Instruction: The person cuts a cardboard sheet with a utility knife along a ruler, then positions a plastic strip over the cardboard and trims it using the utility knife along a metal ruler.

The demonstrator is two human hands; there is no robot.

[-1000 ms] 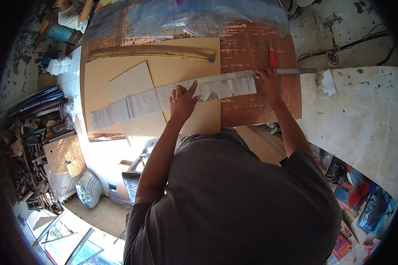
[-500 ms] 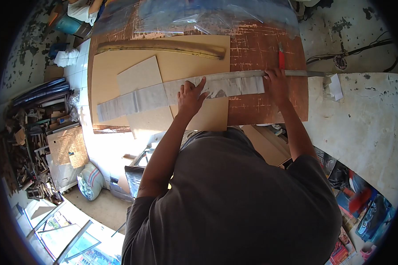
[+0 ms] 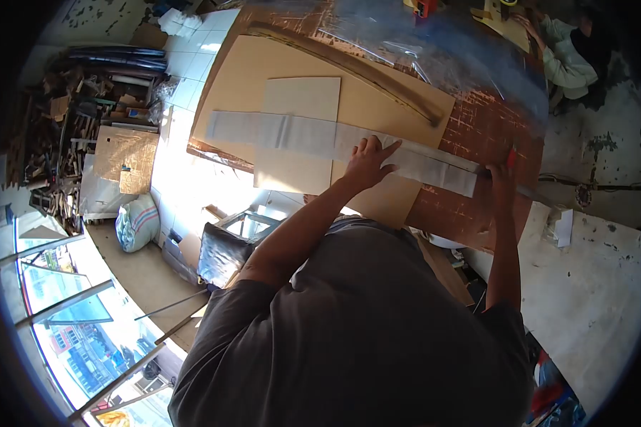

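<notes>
A long translucent grey strip (image 3: pixel 251 129) lies across the work board. My left hand (image 3: pixel 367 164) presses down on it, its thumb and fingers spread. Along the strip's far edge runs a narrow metal straightedge (image 3: pixel 445 160), reaching past the strip's right end. My right hand (image 3: pixel 503 179) is over the straightedge, just beyond that end. Close to its fingertips is a slim tool with a red handle (image 3: pixel 511 157); whether the fingers touch it is unclear. Under the strip are a small pale sheet (image 3: pixel 299 96) and a larger tan board (image 3: pixel 384 203).
A long brownish bar (image 3: pixel 349 67) lies at the tan board's far edge. Clear plastic sheeting (image 3: pixel 406 50) covers the far side of the brown worktable (image 3: pixel 470 220). Another person (image 3: pixel 573 60) is at the far right. A white panel (image 3: pixel 584 285) stands to my right.
The view has turned, so the table appears tilted. My right hand has shifted right, from the strip's end toward the red handle. My left hand stays on the strip.
</notes>
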